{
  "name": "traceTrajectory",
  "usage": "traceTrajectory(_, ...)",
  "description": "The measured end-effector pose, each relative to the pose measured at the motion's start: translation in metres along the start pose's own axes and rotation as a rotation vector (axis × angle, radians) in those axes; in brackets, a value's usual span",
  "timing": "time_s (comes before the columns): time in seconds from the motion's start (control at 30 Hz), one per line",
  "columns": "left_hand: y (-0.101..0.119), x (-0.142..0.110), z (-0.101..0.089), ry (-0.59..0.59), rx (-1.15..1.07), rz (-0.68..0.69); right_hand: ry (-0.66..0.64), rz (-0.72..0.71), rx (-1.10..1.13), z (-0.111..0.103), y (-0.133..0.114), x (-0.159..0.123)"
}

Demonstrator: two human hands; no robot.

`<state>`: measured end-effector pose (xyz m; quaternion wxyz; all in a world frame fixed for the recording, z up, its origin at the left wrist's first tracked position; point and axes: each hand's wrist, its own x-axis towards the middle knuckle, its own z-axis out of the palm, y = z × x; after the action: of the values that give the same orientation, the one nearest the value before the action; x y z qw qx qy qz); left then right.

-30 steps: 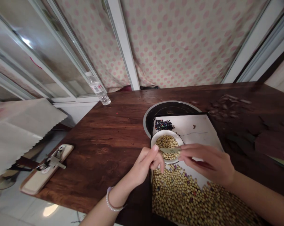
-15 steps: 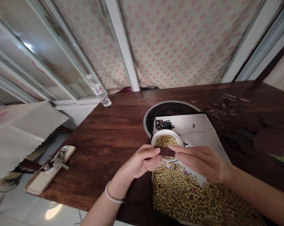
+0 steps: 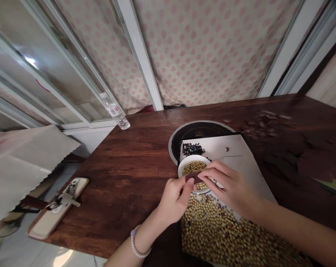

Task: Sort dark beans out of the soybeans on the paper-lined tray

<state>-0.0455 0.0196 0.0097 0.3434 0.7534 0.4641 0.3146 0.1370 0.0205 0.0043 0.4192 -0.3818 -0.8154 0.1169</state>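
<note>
Head view — left hand (image 3: 175,200), right hand (image 3: 229,187) on dark strip (image 3: 191,178) — bottle label (image 3: 116,109) unreadable

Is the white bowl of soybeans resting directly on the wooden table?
No, the white bowl sits on a white sheet, not on the wooden table.

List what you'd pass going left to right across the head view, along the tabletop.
Cream tray → plastic water bottle → left hand → dark strip → right hand
</note>
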Motion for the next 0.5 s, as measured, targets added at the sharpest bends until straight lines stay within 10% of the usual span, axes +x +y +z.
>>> traceTrajectory(0.5, -0.0009, -0.0003, 0.0062, 0.066, 0.027, 0.018, 0.015, 0.049, -0.022, 0.0056, 0.0038, -0.0005)
